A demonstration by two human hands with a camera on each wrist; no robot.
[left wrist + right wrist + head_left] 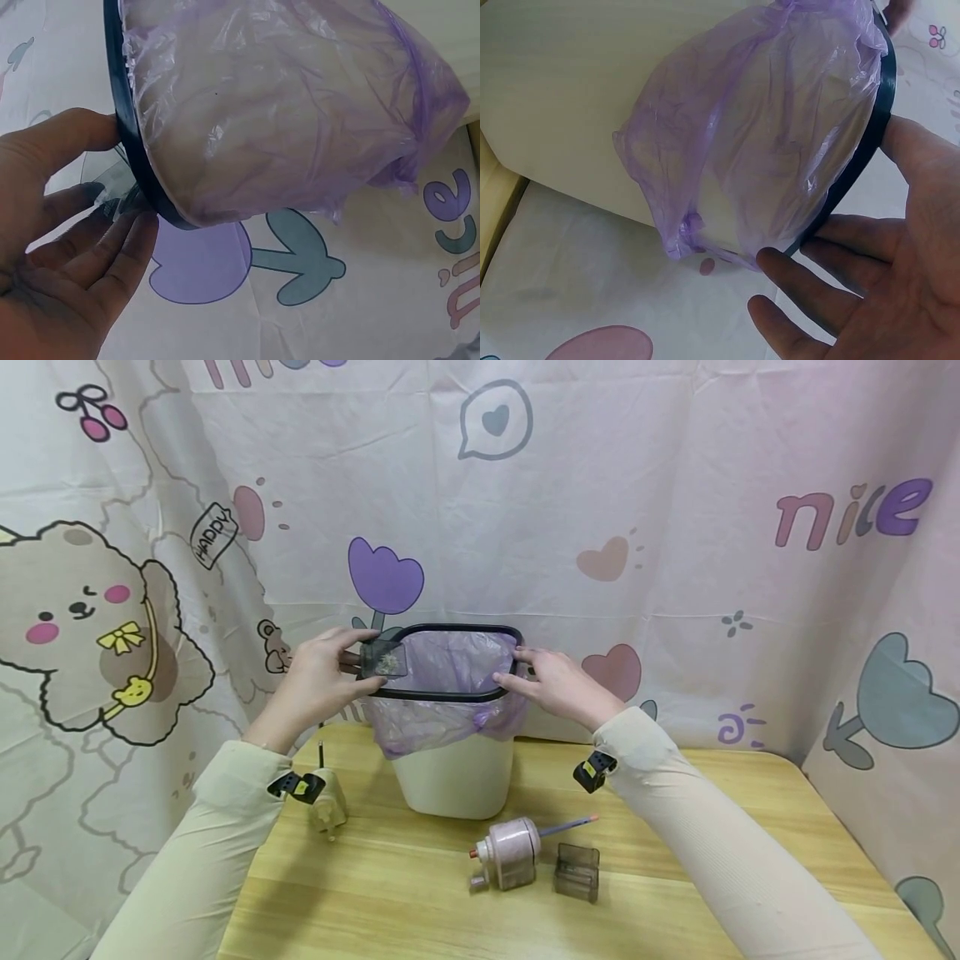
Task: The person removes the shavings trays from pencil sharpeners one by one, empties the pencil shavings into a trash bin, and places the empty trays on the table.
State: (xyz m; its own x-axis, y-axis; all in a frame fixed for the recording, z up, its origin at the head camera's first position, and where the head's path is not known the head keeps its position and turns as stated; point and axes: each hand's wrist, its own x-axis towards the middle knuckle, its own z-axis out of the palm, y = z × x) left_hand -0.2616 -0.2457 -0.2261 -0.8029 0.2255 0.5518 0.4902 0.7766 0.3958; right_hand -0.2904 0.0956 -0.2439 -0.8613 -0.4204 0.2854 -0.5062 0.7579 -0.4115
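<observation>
A white trash bin (pixel 453 777) stands on the table, lined with a purple plastic bag (pixel 450 727) under a black rim ring (pixel 442 697). At the bin's left rim, my left hand (pixel 318 672) holds a small see-through shavings tray (pixel 386 660) between thumb and fingers, with pale shavings showing in it. The left wrist view shows this tray (pixel 112 180) partly hidden behind the ring and fingers. On the opposite side, my right hand (pixel 558 681) grips the rim with its thumb and fingers; the outer fingers (pixel 810 285) are spread beside the bag.
A pink crank pencil sharpener (pixel 513 852) with a blue pencil (pixel 566 827) in it lies in front of the bin. Beside it sits a dark see-through tray (pixel 577 870). A cream sharpener (pixel 327 802) with a pencil stands left, near my left forearm. Printed curtain hangs behind.
</observation>
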